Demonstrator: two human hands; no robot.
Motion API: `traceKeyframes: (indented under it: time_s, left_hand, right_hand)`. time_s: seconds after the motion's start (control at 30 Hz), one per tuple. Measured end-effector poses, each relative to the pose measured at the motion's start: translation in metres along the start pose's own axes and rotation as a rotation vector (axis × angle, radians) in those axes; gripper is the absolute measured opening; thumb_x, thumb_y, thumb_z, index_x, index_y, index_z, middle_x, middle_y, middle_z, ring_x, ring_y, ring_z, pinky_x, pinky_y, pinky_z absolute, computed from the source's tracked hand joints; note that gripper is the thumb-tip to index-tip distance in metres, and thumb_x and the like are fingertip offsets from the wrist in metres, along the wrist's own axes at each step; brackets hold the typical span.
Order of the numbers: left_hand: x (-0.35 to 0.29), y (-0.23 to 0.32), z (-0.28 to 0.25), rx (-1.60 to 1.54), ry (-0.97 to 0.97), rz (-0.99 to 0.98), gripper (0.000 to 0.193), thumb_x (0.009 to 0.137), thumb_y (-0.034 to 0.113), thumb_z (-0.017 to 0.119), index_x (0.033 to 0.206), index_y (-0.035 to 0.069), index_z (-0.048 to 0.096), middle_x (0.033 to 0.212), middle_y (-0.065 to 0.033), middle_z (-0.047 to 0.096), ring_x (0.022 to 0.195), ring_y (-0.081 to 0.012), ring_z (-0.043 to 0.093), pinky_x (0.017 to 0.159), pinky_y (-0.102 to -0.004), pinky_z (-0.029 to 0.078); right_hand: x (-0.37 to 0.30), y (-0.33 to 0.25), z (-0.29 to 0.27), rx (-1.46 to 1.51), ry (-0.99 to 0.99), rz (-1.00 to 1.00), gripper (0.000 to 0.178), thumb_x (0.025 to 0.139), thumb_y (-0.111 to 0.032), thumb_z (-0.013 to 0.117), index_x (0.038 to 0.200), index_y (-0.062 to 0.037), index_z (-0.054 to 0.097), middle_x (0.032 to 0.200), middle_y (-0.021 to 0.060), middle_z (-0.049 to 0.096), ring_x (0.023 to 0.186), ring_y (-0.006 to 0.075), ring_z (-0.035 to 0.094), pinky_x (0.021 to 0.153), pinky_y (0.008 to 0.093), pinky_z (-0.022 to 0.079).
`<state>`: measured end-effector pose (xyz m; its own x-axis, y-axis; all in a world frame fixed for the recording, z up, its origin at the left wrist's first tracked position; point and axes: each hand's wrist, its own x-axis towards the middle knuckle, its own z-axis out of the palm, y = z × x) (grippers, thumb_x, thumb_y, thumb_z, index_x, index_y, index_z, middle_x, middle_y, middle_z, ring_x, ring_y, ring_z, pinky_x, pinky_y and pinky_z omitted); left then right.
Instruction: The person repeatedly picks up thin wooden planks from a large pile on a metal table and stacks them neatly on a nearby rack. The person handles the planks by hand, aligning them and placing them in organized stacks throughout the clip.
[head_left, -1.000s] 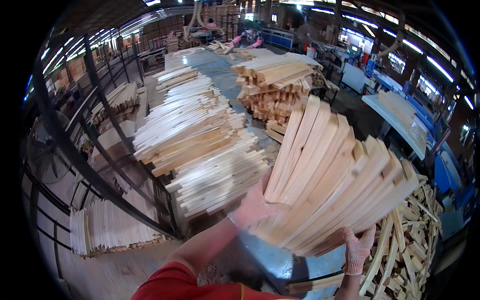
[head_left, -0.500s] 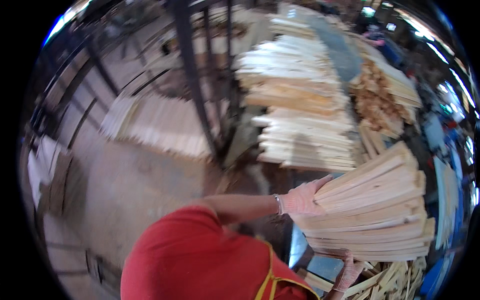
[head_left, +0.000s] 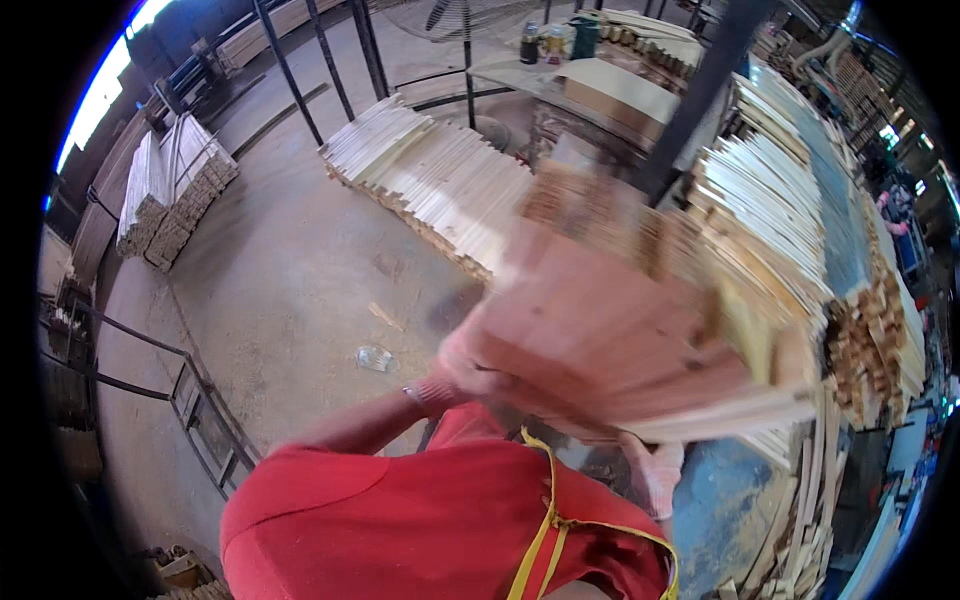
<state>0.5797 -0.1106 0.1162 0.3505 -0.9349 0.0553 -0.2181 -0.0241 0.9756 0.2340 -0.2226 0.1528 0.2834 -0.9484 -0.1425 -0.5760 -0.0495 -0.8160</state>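
Note:
A thick bundle of wooden slats (head_left: pixel 620 330) is held up in front of my body, smeared by motion, its cut ends facing away from me. My left hand (head_left: pixel 465 360), in a pale pink work glove, grips the bundle's left side. At the near edge, my right hand (head_left: pixel 655 470), gloved alike, supports it from below; part of its fingers is hidden under the wood. Beyond the bundle on the left, a row of slats (head_left: pixel 440 175) lies side by side low above the floor. To the right, a long stack of slats (head_left: pixel 765 200) covers a bench.
A blue-grey bench top (head_left: pixel 720 510) shows at my right, with loose offcuts (head_left: pixel 800 540) along it. A dark metal post (head_left: pixel 700 100) rises just beyond the bundle. Tied planks (head_left: pixel 175 190) stand on the floor at far left. A clear plastic piece (head_left: pixel 375 358) lies on the floor.
Both hands have carried the slat bundle from the right over the bench toward the left and closer to my front. The view has swung left, showing more floor.

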Motion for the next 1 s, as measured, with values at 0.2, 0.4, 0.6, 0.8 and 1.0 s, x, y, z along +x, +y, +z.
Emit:
traceKeyframes:
  time_s: [0.2, 0.4, 0.6, 0.8, 1.0]
  left_hand:
    - [0.066, -0.101, -0.201, 0.038, 0.133, -0.511, 0.072, 0.078, 0.008, 0.087, 0.143, 0.002, 0.056, 0.119, -0.0099, 0.076, 0.101, -0.0161, 0.073, 0.088, -0.0343, 0.061]
    - [0.224, -0.189, -0.296, 0.030, 0.326, -0.543, 0.066, 0.081, 0.000, 0.082, 0.141, 0.000, 0.054, 0.110, -0.0116, 0.074, 0.085, -0.0187, 0.073, 0.080, -0.0318, 0.062]
    - [0.395, -0.293, -0.272, -0.244, 0.160, -0.731, 0.065, 0.092, -0.001, 0.075, 0.150, 0.006, 0.047, 0.120, -0.0083, 0.069, 0.099, -0.0152, 0.070, 0.082, -0.0298, 0.062]
    - [0.552, -0.431, -0.153, 0.562, -0.406, -0.792, 0.088, 0.090, 0.041, 0.078, 0.163, 0.009, 0.039, 0.143, -0.0162, 0.063, 0.122, -0.0260, 0.067, 0.099, -0.0371, 0.058]
    - [0.487, -0.539, -0.136, 0.861, -0.215, -0.684, 0.095, 0.089, 0.063, 0.074, 0.159, 0.005, 0.045, 0.152, -0.0226, 0.058, 0.139, -0.0363, 0.058, 0.112, -0.0461, 0.050]
  right_hand:
    - [0.167, -0.090, 0.200, -0.059, -0.383, -0.241, 0.046, 0.083, -0.030, 0.088, 0.120, -0.0060, 0.075, 0.113, 0.0155, 0.077, 0.103, 0.0308, 0.073, 0.091, 0.0432, 0.056]
    - [0.331, -0.102, 0.379, 0.107, -0.583, 0.022, 0.062, 0.089, -0.041, 0.084, 0.134, -0.0019, 0.069, 0.126, 0.0165, 0.076, 0.116, 0.0260, 0.071, 0.102, 0.0384, 0.054]
    - [0.470, -0.064, 0.423, 0.291, -0.594, 0.553, 0.075, 0.087, -0.035, 0.084, 0.149, -0.0030, 0.055, 0.136, 0.0199, 0.071, 0.125, 0.0306, 0.067, 0.108, 0.0379, 0.051]
    - [0.499, 0.050, 0.446, -0.112, -0.246, 0.477, 0.072, 0.090, -0.036, 0.077, 0.150, -0.0039, 0.052, 0.136, 0.0248, 0.069, 0.127, 0.0391, 0.065, 0.106, 0.0441, 0.053]
    - [0.305, 0.048, 0.377, -0.086, -0.574, 0.539, 0.080, 0.093, -0.039, 0.072, 0.161, -0.0068, 0.044, 0.140, 0.0301, 0.063, 0.130, 0.0412, 0.063, 0.107, 0.0467, 0.049]
